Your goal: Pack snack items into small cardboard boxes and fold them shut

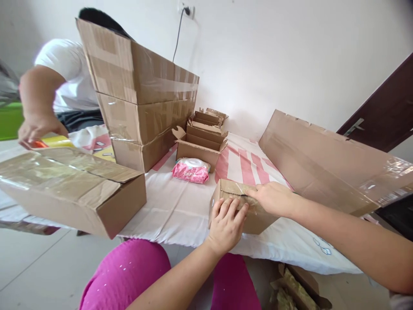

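A small closed cardboard box (258,221) sits near the front edge of the table, with clear tape on its top. My left hand (228,224) lies against its near side, fingers spread and bent over the upper edge. From the right, my right hand (274,198) reaches onto the top, an extended finger touching the dark seam between the flaps. The other fingers of that hand look folded under, and whatever they may hold is hidden. Just beyond the box lies a pink pack of wipes (191,171).
Several open cardboard boxes (197,150) line up behind the wipes. Long taped cartons (161,92) stand stacked at left, near a large closed box (121,200). Another person's hand (41,127) is behind that box. A long carton (319,159) leans at right; an opened box (300,286) is on the floor.
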Demonstrator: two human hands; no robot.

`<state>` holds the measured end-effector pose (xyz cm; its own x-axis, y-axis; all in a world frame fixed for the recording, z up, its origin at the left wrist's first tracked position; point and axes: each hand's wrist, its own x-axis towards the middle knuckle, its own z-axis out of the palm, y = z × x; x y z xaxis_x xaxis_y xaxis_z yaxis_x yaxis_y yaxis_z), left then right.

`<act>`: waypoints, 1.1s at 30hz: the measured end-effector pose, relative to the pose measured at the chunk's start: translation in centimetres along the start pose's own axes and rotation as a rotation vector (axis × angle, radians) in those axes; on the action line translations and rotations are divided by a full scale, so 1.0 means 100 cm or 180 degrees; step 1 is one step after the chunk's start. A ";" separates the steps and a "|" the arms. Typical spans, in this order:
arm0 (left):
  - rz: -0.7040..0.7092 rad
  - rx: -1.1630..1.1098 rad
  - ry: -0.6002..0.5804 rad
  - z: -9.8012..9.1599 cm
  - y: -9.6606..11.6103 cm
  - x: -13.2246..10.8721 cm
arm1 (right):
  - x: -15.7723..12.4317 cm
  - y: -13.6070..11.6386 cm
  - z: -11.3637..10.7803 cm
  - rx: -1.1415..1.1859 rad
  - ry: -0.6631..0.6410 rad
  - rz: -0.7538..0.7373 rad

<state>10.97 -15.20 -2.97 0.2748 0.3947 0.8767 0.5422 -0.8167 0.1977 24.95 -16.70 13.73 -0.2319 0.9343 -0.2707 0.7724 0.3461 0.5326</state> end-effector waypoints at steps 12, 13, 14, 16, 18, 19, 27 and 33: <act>-0.0087 -0.0083 0.0046 -0.003 0.004 0.002 | -0.069 0.059 0.055 0.0354 -0.0345 0.1004; -0.0094 -0.0145 0.0069 -0.004 0.005 0.003 | -0.077 0.065 0.065 0.0516 -0.0260 0.1170; -0.0089 -0.0246 0.0136 -0.007 0.005 0.004 | -0.084 0.069 0.077 0.0702 -0.0133 0.1328; -0.0057 -0.0584 0.0398 -0.014 0.004 0.007 | -0.092 0.071 0.105 0.1072 0.0142 0.1573; -0.0167 -0.1038 0.0734 -0.021 -0.001 0.014 | -0.090 0.061 0.140 0.1336 0.0210 0.1719; -0.0368 -0.1281 0.0892 -0.023 -0.006 0.018 | -0.087 0.052 0.158 0.1445 0.0178 0.1715; -0.4192 -0.3065 0.1136 -0.011 -0.089 0.038 | -0.061 0.005 0.258 0.1747 0.0356 0.1265; -0.4628 -0.3267 0.0416 0.000 -0.101 0.028 | -0.061 0.027 0.203 0.3234 0.2120 0.1967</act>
<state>6.24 -5.83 -2.48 -0.0133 0.9755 -0.2196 -0.4103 0.1950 0.8909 40.47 -23.18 0.49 0.2917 0.8764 0.3833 0.8768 -0.0848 -0.4733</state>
